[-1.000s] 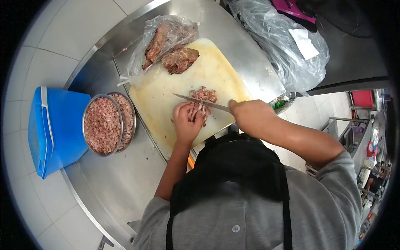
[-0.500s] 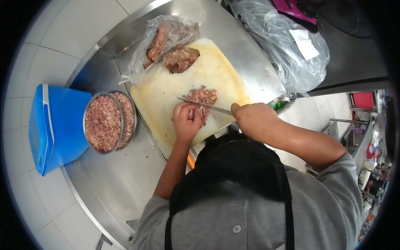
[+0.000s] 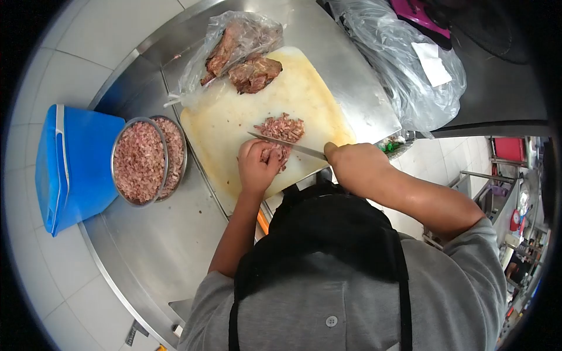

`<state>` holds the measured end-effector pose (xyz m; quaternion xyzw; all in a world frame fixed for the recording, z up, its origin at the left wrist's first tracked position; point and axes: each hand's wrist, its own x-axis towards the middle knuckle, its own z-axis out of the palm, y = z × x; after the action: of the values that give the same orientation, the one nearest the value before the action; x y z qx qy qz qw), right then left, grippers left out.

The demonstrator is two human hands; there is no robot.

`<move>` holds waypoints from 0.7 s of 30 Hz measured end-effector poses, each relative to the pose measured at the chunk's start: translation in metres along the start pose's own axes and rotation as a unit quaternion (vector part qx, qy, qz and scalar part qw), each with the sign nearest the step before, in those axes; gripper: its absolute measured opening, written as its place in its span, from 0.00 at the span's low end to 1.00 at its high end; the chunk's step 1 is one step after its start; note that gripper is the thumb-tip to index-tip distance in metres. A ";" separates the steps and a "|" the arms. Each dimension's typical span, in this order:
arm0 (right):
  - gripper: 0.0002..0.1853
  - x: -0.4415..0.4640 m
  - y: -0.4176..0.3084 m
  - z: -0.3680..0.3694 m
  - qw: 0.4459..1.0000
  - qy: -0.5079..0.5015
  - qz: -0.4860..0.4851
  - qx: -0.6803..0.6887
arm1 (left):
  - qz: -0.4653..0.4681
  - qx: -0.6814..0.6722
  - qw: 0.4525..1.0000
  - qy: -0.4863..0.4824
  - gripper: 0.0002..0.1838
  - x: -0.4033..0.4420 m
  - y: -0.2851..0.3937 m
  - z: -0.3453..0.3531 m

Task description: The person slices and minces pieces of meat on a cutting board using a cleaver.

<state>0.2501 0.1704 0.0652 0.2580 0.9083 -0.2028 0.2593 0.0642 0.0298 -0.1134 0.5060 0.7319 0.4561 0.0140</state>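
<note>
Steel counter [image 3: 158, 245], yellowed board [image 3: 319, 96], tiled floor [image 3: 455, 149]: the left hand [image 3: 256, 168] clasps meat [image 3: 283, 154], the right hand [image 3: 358, 168] grips a knife [image 3: 298, 148].

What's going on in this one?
A person is cutting meat on a board. The right hand grips a knife, and the left hand is curled over the meat beside the blade. A small chopped pile lies just past the blade. A larger chunk sits toward the board's far end, by a clear bag. Two bowls of chopped meat stand left of the board.
</note>
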 end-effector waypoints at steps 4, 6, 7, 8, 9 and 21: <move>0.13 0.038 -0.007 0.038 0.999 0.020 -0.007 0.024 | -0.021 -0.026 0.999 -0.009 0.07 -0.011 -0.015 0.008; 0.13 0.055 -0.008 0.038 0.998 0.044 -0.018 0.035 | 0.002 -0.001 1.000 -0.006 0.07 -0.010 -0.015 0.008; 0.12 0.057 -0.006 0.034 0.998 0.043 -0.019 0.034 | 0.003 0.000 1.000 -0.008 0.07 -0.011 -0.013 0.006; 0.12 0.054 -0.007 0.030 0.998 0.042 -0.020 0.034 | 0.005 -0.008 1.000 -0.019 0.07 -0.012 -0.012 0.003; 0.12 0.040 -0.010 0.014 0.998 0.036 -0.016 0.048 | 0.009 -0.016 1.000 -0.024 0.07 -0.007 -0.010 0.002; 0.14 0.059 -0.013 0.028 0.998 0.043 -0.022 0.028 | -0.002 -0.013 1.000 -0.020 0.07 -0.009 -0.007 0.001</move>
<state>0.2097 0.1679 0.0125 0.2537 0.9181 -0.2222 0.2081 0.0643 0.0230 -0.1233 0.5131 0.7267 0.4553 0.0362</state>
